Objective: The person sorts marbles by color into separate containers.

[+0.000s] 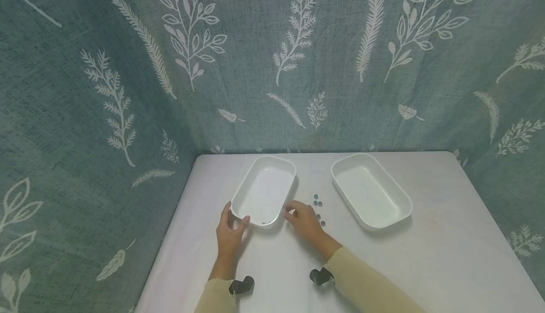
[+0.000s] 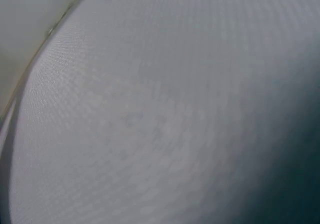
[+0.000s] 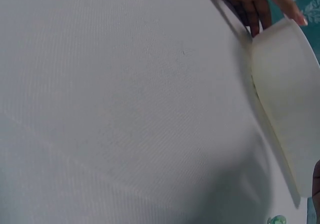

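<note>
The left hand (image 1: 230, 233) grips the near left corner of the left white tray (image 1: 264, 190), which stands towards the worktop's (image 1: 276, 275) far left corner; the right wrist view adds its fingertips low against the outer wall. The right hand (image 1: 304, 221), fingers bent, is at that tray's right side, and whether it pinches anything I cannot tell. Only the head view shows the right white tray (image 1: 370, 190), past some small blue-grey pieces (image 1: 316, 203), near the far edge.

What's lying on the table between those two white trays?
Small, roundish grey-blue pieces, at least five. The right hand is also in that gap, by the left tray. The head view shows it.
</note>
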A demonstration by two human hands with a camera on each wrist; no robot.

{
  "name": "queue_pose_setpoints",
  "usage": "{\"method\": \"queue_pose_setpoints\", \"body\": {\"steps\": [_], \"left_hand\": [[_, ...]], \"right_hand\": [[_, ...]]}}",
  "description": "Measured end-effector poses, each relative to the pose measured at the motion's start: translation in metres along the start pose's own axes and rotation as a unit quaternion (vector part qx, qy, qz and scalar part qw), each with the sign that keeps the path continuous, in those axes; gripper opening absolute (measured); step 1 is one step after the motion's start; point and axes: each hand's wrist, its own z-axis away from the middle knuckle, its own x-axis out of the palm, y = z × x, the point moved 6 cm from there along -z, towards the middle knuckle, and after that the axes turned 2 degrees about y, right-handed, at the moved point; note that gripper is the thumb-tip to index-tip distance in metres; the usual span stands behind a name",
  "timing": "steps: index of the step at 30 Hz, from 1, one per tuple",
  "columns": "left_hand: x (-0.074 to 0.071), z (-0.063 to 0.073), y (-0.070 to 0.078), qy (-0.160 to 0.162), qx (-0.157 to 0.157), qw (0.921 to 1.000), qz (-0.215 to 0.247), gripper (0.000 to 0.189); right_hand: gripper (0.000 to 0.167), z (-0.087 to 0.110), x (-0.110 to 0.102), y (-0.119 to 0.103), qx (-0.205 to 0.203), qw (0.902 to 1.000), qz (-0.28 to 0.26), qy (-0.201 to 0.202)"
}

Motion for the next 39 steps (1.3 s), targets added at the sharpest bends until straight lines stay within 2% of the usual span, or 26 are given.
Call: {"method": "queue_pose_setpoints", "body": {"steps": [10,21,35,39], "left_hand": [[0.000,0.000,-0.003,0.002,-0.019,0.9996,-0.020,0.081],[0.000,-0.001,-0.005,0.004,-0.007,0.9999,-0.010,0.080],[0.001,-0.002,-0.007,-0.002,0.006,1.0000,-0.002,0.081],[0.001,-0.001,-0.006,-0.002,0.013,0.9999,-0.005,0.079]], "right_hand": [[0.023,0.002,0.008,-0.010,-0.015,0.9999,0.006,0.001],[0.025,0.002,0.018,-0.017,-0.011,0.9997,0.012,-0.020],[0.020,0.003,0.027,-0.020,-0.065,0.9975,0.001,-0.027],[0.021,0.003,0.029,-0.019,-0.063,0.9974,0.008,-0.032]]}}
